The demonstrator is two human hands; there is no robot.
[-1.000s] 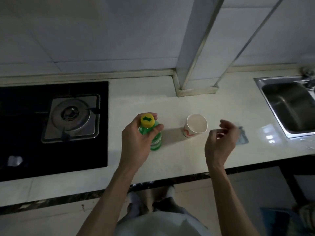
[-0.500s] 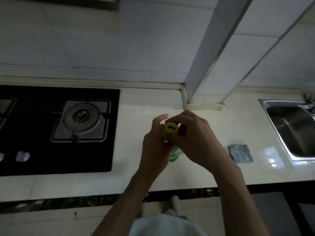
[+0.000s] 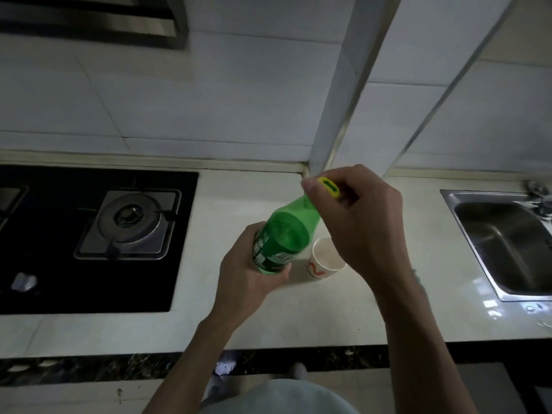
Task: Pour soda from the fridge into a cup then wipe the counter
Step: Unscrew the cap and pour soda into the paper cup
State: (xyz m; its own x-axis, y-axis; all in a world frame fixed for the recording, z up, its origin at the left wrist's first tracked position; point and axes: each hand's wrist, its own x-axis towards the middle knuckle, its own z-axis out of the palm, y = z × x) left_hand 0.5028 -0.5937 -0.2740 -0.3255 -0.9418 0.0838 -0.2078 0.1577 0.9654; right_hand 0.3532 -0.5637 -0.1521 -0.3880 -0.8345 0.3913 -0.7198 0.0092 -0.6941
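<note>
Left hand [image 3: 248, 280] has the green plastic soda bottle [image 3: 283, 239] by its lower body, fingers wrapped round the label. The bottle is tipped, neck slanting up toward the far right, above the pale stone counter [image 3: 239, 198]. Right hand [image 3: 367, 228] is on top, thumb and fingers closed round the yellow screw cap [image 3: 328, 188], which sits on the neck. The white paper cup with a red mark [image 3: 319, 261] stands upright on the counter just right of the bottle's base, partly hidden by the right wrist. The black glass gas hob [image 3: 59, 279] is at left, the stainless steel sink [image 3: 493, 234] at far right.
</note>
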